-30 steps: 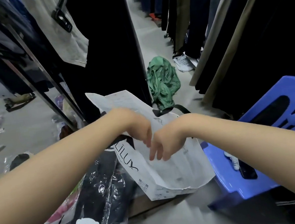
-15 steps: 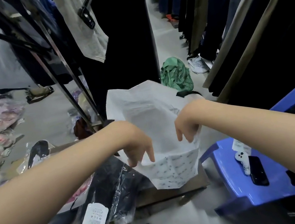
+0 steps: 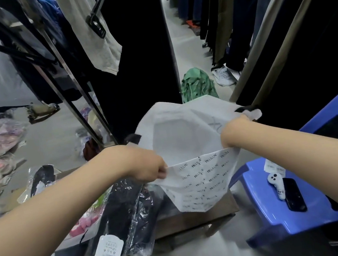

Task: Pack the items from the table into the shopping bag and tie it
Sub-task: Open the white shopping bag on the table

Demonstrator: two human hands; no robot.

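White shopping bag (image 3: pixel 188 138), mouth upward, crosswise

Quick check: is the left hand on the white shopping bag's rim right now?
Touching. The head view shows the left hand pinching the shopping bag at its near rim; the printed edge runs straight out of its grip.
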